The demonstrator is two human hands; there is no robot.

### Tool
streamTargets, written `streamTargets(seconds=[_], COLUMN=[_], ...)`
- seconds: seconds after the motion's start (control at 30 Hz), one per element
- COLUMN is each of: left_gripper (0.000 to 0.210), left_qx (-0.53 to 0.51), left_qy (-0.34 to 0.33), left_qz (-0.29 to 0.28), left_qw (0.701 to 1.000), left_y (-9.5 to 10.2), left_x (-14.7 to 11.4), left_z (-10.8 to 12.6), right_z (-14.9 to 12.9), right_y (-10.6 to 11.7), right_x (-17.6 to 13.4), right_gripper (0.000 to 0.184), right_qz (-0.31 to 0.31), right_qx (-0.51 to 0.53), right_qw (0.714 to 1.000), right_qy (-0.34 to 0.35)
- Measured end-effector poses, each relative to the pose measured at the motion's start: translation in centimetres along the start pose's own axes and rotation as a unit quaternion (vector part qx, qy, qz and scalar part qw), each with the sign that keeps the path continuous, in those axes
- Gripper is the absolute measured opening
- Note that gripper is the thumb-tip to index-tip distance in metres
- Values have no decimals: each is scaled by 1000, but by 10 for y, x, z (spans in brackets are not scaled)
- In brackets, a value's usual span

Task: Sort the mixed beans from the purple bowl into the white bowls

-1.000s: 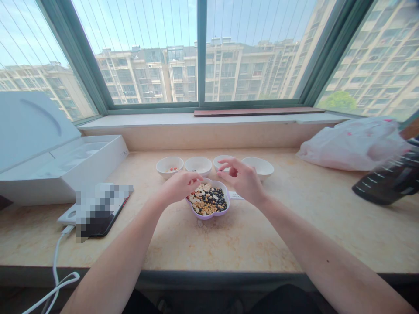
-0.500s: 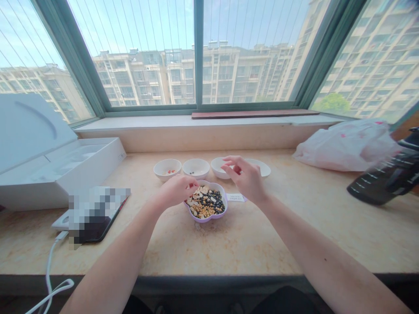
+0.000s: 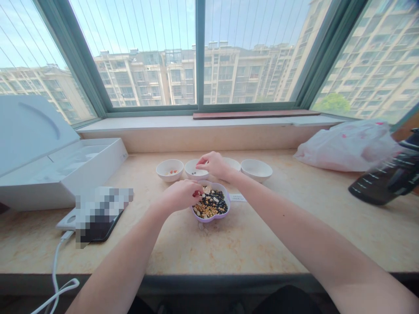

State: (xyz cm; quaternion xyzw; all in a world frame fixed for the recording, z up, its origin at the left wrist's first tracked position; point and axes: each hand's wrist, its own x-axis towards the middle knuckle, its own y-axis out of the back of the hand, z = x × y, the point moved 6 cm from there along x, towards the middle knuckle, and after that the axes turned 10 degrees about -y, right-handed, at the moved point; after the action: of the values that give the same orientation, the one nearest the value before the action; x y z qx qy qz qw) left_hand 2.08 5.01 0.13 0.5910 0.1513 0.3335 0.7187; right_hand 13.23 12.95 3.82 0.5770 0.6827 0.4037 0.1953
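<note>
A purple-rimmed, lobed bowl (image 3: 214, 217) stands on the counter, full of peanuts, black beans and yellow beans. My left hand (image 3: 183, 195) reaches over its left side, fingers curled and pinched at the peanuts; what they hold is hidden. Over the second white bowl (image 3: 190, 169) hovers my right hand (image 3: 211, 163), thumb and fingers pinched together, anything between them too small to make out. A few dark beans lie in that bowl. To its left, another white bowl (image 3: 166, 176) contains some reddish and pale pieces. My right hand partly covers the third white bowl (image 3: 233, 164).
A fourth white bowl (image 3: 257, 171) stands at the right end of the row. An open white box (image 3: 94, 161) and a phone (image 3: 104, 231) with a white cable lie left. On the right are a plastic bag (image 3: 343, 148) and a dark bottle (image 3: 376, 187). A white label (image 3: 238, 197) adjoins the purple bowl.
My right hand has moved left, from above the third white bowl to the second, its fingers now closer together. My left hand has stayed at the purple bowl, dipping slightly lower.
</note>
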Motion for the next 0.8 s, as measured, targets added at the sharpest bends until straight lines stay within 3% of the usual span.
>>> streamTargets(seconds=[0.13,0.43,0.8], left_gripper=[16,21,21], left_qx=[0,12,12], left_qy=[-14,-40,-34], left_qz=[-4,-27,-19], left_qw=[1000,999,999], left_y=[-1,0,-5], left_x=[1,1,3], left_z=[1,9,4], right_z=[-2,0,7], right_y=[-14,-28,16], right_x=[23,27,-21], right_gripper=[16,18,22], right_qz=[-24,-29,31], right_qx=[-143,-182,-107], right_qw=[989,983,994], right_qy=[-19,-25,24])
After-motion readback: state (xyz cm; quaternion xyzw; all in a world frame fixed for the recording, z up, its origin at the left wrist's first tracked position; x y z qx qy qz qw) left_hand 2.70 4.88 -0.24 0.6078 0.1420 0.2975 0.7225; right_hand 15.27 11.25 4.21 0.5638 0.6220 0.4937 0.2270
